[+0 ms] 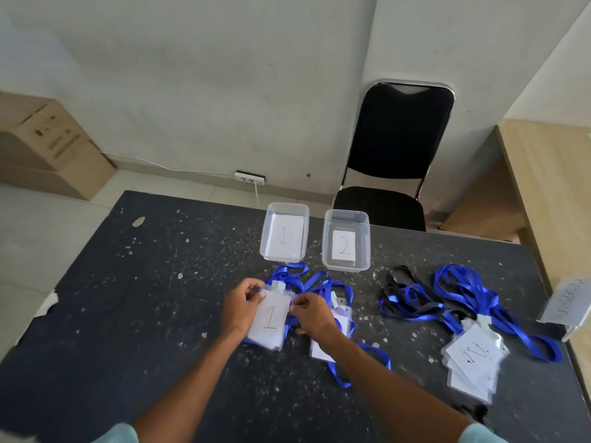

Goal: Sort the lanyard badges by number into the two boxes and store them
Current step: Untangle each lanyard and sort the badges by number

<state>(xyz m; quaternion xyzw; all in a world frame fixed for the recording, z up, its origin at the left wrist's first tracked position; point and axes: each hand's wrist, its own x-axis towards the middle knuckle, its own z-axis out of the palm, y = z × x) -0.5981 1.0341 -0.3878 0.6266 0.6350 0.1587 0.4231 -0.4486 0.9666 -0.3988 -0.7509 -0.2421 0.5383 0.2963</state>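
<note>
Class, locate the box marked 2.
Head view: the box marked 2 stands near the table's far edge, right of the box marked 1, before the black chair.

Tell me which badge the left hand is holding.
The badge marked 1, pinched at its top by the left hand; the badge marked 2 lies untouched.

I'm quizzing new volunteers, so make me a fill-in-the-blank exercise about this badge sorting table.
The left hand and right hand hold a badge marked ___.
The box labelled 2 stands to the ___ of the box labelled 1.
Behind the table stands a black ___.
Missing words: 1; right; chair.
</note>
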